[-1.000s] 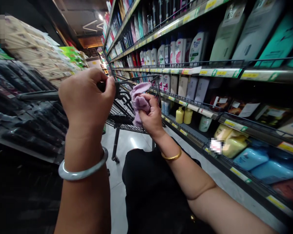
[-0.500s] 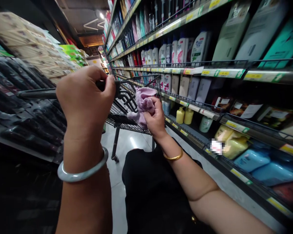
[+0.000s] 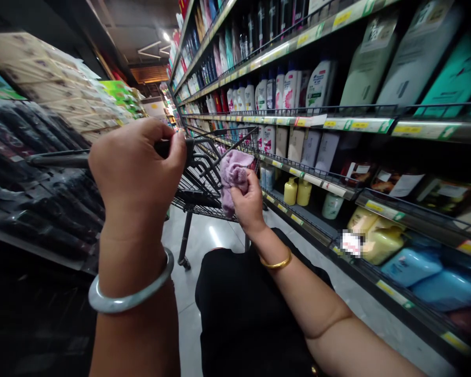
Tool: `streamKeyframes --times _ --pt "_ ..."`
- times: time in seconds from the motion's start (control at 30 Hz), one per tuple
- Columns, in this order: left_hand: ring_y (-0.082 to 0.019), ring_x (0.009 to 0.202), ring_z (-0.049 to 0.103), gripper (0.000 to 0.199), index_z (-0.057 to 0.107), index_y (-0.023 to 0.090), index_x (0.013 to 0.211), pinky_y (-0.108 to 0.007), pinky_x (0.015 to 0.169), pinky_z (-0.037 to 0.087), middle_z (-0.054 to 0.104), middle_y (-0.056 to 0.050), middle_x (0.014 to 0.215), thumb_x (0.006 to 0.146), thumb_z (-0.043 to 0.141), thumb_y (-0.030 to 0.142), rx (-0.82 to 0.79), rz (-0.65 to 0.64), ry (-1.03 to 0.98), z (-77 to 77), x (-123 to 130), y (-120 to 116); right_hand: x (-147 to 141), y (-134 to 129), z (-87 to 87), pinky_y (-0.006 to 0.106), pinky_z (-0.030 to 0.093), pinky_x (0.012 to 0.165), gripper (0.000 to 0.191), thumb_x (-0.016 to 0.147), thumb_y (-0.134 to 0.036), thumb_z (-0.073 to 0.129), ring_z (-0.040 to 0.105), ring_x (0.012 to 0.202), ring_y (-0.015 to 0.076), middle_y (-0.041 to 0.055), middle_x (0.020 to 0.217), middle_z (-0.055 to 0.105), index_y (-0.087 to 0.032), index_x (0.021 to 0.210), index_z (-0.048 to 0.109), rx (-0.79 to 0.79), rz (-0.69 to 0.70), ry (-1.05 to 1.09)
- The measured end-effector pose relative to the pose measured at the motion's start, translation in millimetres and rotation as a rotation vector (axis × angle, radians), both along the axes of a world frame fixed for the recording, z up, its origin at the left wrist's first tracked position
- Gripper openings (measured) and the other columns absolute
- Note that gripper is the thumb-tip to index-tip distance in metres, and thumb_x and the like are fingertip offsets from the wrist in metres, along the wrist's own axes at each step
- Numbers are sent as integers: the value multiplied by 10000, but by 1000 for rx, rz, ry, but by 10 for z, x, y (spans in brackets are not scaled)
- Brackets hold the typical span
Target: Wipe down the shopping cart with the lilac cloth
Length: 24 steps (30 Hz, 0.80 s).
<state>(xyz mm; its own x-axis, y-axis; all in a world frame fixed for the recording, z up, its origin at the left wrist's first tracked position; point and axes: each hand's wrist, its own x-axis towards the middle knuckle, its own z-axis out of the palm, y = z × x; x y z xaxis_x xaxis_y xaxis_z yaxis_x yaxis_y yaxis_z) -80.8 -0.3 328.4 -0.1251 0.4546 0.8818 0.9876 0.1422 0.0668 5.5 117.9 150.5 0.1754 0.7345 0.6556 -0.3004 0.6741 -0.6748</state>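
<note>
My left hand (image 3: 137, 157) is wrapped round the dark handle (image 3: 58, 158) of a black wire shopping cart (image 3: 196, 201). A pale bangle circles that wrist. Held between the thumb and fingers of my right hand (image 3: 251, 204) is a crumpled lilac cloth (image 3: 233, 170), in front of the cart's near right corner. Part of the cloth hangs below the fingers. The cart's basket lies beyond both hands, and its contents are mostly hidden.
Shelves (image 3: 357, 125) of shampoo bottles run along the right side, with yellow pump bottles (image 3: 382, 238) and blue bottles (image 3: 412, 262) low down. Dark packaged goods (image 3: 35, 183) and stacked beige packs (image 3: 43, 78) line the left. Tiled floor (image 3: 215, 235) shows under the cart.
The lilac cloth has changed shape, its left flap now drawn in and hanging lower. Both hands keep their hold. The whole view has shifted slightly, with shelves and cart sitting a little lower.
</note>
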Motion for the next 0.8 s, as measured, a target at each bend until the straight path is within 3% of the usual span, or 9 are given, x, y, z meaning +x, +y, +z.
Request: streamKeyframes --times 0.1,0.2,0.27,0.37,0.43,0.5,0.67,0.73,0.8 --pt "-249 886 688 375 823 218 1009 -374 739 361 811 -89 980 953 574 492 -5 12 3 8 3 -10 -19 -40 90 350 541 1002 249 809 -213 648 640 1009 183 24 1060 675 -250 1055 633 36 48 20" --pt "-254 879 688 362 814 212 1006 -374 729 367 809 -99 977 954 568 473 -29 14 0 20 -2 -26 -66 0 -73 377 553 972 231 779 -218 627 637 939 184 13 981 676 -227 1010 623 -212 17 17" --pt "-256 865 687 362 812 210 1012 -376 715 362 807 -98 966 956 565 469 -50 14 -4 24 -10 -35 -83 -33 -51 367 574 934 219 792 -218 605 638 898 173 6 955 677 -221 1011 618 -277 -10 51" --pt "-252 848 675 350 806 220 1012 -374 712 356 799 -78 947 956 566 469 -43 0 -6 26 -17 -46 -44 -217 319 333 604 902 260 854 -212 596 665 942 161 20 1046 689 -248 1111 620 72 0 113" --pt "-257 817 657 311 795 215 964 -376 693 339 783 -78 906 924 605 457 -45 -3 -3 29 -15 -48 4 -316 649 379 602 995 325 871 -194 615 671 1081 182 42 1172 682 -276 1186 616 374 -21 27" --pt "-260 780 638 260 776 221 918 -377 670 320 763 -79 863 884 644 442 -65 -3 -7 33 -12 -44 34 -311 885 442 568 1097 325 868 -181 647 649 1200 211 41 1206 684 -290 1174 628 544 -84 -66" --pt "-255 797 654 301 750 250 912 -373 682 349 756 -77 876 945 550 472 -50 0 -16 36 -22 -29 28 -190 969 379 605 975 265 858 -117 592 663 1017 179 36 1045 679 -242 1090 614 357 -231 -20" --pt "-247 773 649 280 734 237 875 -371 675 341 747 -74 851 937 558 446 -57 0 -16 35 -32 -41 48 -266 966 383 600 973 276 864 -121 583 661 1031 184 35 1051 674 -250 1107 603 446 -241 -37" --pt "-237 750 636 216 710 224 833 -369 669 332 731 -66 822 907 594 390 -82 -59 -32 31 -38 -57 76 -339 990 421 577 1038 290 885 -145 598 655 1130 204 44 1129 682 -271 1147 605 668 -212 -112"
